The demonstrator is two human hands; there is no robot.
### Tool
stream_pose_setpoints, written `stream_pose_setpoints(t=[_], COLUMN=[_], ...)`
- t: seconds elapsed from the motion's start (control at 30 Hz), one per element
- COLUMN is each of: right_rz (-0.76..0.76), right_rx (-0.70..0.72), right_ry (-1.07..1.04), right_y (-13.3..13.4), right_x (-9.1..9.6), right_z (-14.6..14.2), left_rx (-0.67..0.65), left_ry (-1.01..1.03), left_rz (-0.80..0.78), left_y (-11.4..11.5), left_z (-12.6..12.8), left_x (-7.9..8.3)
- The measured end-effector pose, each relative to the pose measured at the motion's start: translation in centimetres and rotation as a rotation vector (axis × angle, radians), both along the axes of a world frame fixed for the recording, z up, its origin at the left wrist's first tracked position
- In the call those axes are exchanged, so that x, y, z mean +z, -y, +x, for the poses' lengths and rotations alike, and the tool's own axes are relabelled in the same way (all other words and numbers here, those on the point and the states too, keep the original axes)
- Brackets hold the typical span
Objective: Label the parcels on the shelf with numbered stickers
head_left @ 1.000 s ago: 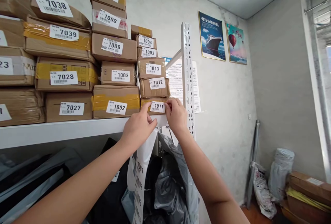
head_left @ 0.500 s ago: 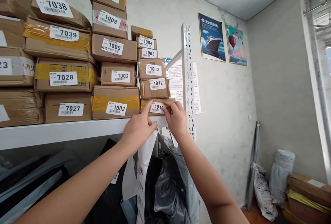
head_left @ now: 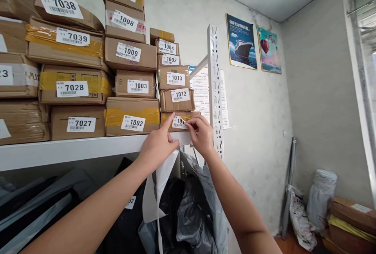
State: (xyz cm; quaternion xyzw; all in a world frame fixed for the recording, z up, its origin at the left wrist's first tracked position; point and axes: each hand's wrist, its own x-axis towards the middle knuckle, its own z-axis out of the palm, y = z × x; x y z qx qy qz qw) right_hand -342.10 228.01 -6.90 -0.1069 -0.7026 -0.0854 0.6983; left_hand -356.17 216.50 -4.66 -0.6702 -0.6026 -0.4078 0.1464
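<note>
Head view: a white metal shelf (head_left: 88, 152) runs across the left and middle, packed with stacked, taped cardboard boxes (head_left: 131, 54) that bear numbered stickers. Its upright post (head_left: 215, 85), pierced with slots, stands at the right end, before printed sheets (head_left: 199, 93) on the wall. At the bottom of the rightmost stack, on the shelf surface, lies a box (head_left: 182, 115) with yellow-brown tape, and on its front is a white label (head_left: 178, 122). The right hand (head_left: 201, 134) pinches the label's right edge between thumb and finger, hiding its last digit. The left hand (head_left: 155, 146) has its index finger stretched out beside the label; whether its curled fingers grip the white strip (head_left: 166, 172) hanging below, I cannot tell. Dark and grey plastic bags (head_left: 194, 211) fill the space beneath. On the bare grey wall (head_left: 252, 140) hang a ship poster (head_left: 242, 42) and a balloon poster (head_left: 269, 50). Grey poles (head_left: 289, 183), a wrapped roll (head_left: 322, 199) and more cartons (head_left: 351, 226) occupy the far corner, over a reddish-brown floor (head_left: 289, 245).
</note>
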Motion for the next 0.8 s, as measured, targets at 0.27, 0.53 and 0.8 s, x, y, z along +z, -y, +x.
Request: stream_pose_setpoints(t=[0.27, 0.53, 0.8], right_rz=[0.047, 0.095, 0.184], right_rx=[-0.022, 0.168, 0.374], right_ry=[0.024, -0.047, -0.11], right_y=[1.4, 1.4, 3.5], right_x=[-0.8, -1.9, -4.2], right_z=[-1.1, -1.7, -2.0], left_rx=[-0.017, -0.031, -0.136], left_ry=[0.034, 0.05, 0.043], left_rz=[-0.005, -0.027, -0.075], left_y=[-0.1, 0.0, 0.3], left_z=[0.0, -0.2, -0.8], left_x=[-0.1, 0.0, 0.3])
